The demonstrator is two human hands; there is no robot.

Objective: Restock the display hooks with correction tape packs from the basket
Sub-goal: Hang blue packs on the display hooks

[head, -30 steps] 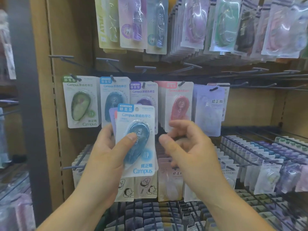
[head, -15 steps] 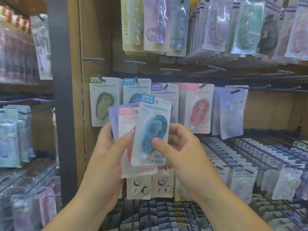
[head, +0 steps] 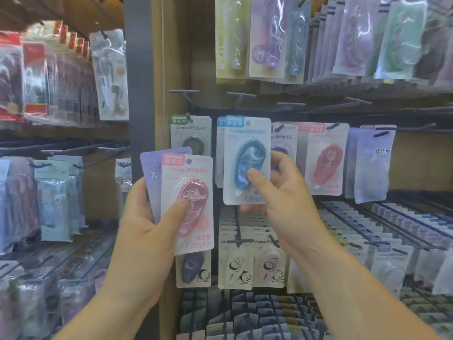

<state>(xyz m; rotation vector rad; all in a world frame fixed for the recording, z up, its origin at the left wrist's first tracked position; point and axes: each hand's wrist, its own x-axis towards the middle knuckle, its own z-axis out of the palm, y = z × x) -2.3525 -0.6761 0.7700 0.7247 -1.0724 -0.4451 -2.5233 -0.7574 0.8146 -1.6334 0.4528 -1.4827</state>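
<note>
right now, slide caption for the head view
Right hand holds a blue pack before the hanging blue pack; left hand grips a pink pack over a purple pack.

"Campus" on the blue pack point(head: 247, 146) and the red pack point(head: 190, 171); "修正带" on the lilac pack point(head: 376, 168).

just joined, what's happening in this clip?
A person is restocking a wooden display panel. The right hand pinches a blue blister-carded correction tape pack, raised in front of the hanging blue-labelled pack; whether it is hung yet is unclear. The left hand holds a pink carded tape pack with a purple pack behind it.
</note>
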